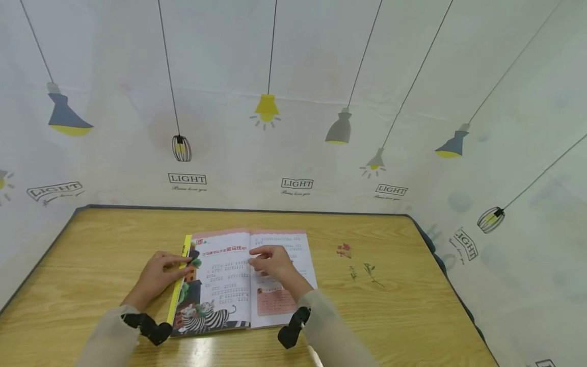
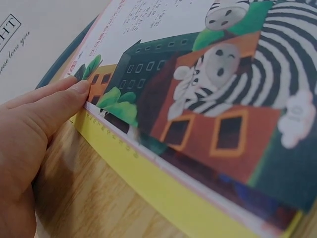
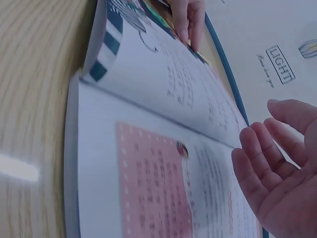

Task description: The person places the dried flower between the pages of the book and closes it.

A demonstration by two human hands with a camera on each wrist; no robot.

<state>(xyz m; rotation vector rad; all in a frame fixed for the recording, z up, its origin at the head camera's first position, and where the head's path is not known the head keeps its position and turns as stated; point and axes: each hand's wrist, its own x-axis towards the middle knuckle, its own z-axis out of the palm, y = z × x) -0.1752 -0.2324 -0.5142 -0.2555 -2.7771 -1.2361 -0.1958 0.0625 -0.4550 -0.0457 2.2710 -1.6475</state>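
An open picture book (image 1: 229, 283) lies on the table, its left page printed with zebras and buildings, its right page with text and a pink box. At the book's left edge my left hand (image 1: 158, 272) pinches the page edge between thumb and fingertips; in the left wrist view the page (image 2: 163, 99) stands slightly above a yellow cover edge (image 2: 124, 168). Over the middle of the book hovers my right hand (image 1: 275, 265), fingers loosely bent and holding nothing. The right wrist view shows this hand (image 3: 282, 173) palm and fingertips beside the pages.
On the wooden table (image 1: 390, 326), right of the book, lie a small red pressed flower (image 1: 344, 250) and two green sprigs, one of them a larger sprig (image 1: 372, 272). Walls printed with hanging lamps stand behind and beside the table. Both wrists wear black straps.
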